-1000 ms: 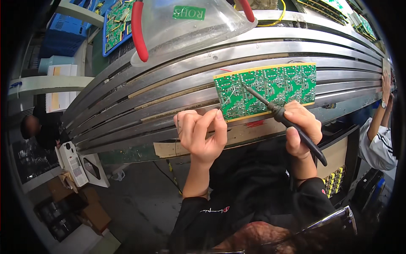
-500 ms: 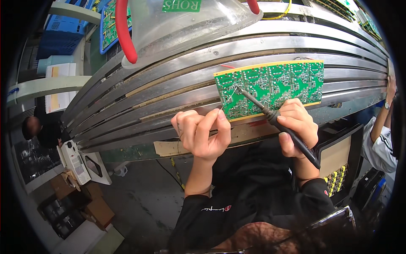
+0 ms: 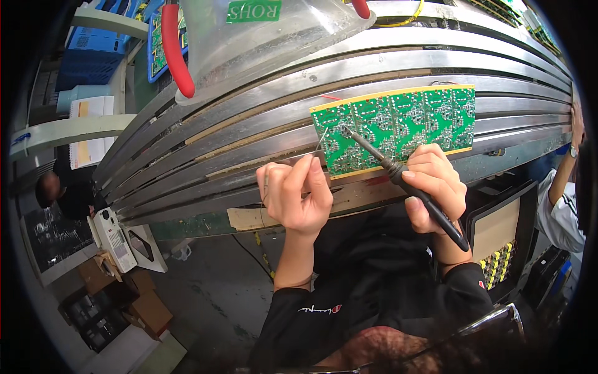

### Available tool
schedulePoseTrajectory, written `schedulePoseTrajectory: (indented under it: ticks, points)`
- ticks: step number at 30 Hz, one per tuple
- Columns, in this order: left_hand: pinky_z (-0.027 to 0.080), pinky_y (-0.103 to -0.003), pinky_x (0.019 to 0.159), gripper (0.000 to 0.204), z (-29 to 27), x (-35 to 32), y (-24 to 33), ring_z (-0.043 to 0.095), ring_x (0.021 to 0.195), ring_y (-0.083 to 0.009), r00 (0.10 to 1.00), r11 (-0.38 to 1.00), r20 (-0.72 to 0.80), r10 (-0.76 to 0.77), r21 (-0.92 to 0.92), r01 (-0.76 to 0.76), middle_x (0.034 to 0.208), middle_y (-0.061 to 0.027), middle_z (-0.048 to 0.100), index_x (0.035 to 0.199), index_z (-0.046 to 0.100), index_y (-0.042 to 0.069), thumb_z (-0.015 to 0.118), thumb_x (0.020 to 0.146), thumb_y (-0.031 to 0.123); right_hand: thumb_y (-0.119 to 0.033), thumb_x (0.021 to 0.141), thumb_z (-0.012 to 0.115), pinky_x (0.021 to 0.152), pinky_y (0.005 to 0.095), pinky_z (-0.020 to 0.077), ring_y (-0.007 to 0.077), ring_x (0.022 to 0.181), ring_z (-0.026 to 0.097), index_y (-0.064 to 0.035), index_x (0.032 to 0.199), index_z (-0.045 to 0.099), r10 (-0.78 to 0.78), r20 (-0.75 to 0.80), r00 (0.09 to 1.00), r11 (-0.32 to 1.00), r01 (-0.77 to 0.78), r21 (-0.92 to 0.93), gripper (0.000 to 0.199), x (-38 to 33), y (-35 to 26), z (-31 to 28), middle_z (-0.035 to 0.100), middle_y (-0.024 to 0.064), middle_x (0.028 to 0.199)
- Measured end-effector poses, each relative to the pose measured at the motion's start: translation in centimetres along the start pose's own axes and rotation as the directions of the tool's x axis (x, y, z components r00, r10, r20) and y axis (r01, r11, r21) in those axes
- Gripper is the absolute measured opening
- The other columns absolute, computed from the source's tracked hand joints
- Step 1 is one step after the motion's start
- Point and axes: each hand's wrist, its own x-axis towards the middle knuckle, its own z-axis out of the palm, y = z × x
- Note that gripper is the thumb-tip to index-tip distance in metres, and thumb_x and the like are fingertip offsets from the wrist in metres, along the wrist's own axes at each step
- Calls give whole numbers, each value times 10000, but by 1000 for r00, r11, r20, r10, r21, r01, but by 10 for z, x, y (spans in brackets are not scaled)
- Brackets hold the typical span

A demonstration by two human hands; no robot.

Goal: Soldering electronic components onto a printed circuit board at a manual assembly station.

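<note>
A green circuit board panel [image 3: 403,118] with yellow edge strips lies on the metal rails before me, its surface dotted with small parts and solder joints. My right hand [image 3: 433,187] is closed round the black handle of a soldering iron [image 3: 430,202]. The iron's tip rests at or just over the left section of the board. Between the thumb and fingers of my left hand [image 3: 296,194] is pinched a thin solder wire [image 3: 321,141], its end over the board's left edge, a little apart from the iron's tip.
Beyond the board stands a clear plastic fume hood [image 3: 249,43] with red tubing [image 3: 177,56]. A blue tray of boards [image 3: 157,53] is at the far left. Below left sits a white device [image 3: 115,240]. At the right edge, another person's arm [image 3: 564,171] reaches to the rails.
My left hand has drawn the solder wire back left, away from the iron's tip. The iron has shifted slightly left and down. The whole view has moved a little.
</note>
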Motion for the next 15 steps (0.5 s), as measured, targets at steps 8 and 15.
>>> schedulePoseTrajectory:
  ticks: [8,15]
  points:
    - [391,-253,601,144,1,-4,-6,463,674,-151,996,999,-72,45,-8,-45,766,-17,552,980,731,34,718,864,-50,-133,803,690,760,428,524,259,692,604,25,1001,712,3,-15,1000,998,-2,55,254,-8,3,-3,689,141,830]
    - [398,-287,656,209,2,-4,-7,427,634,-155,991,991,-88,99,96,-90,720,15,500,993,744,65,745,826,-61,-82,836,610,767,372,524,249,803,624,19,1129,696,-204,-208,957,952,144,-270,322,47,13,-49,714,161,998]
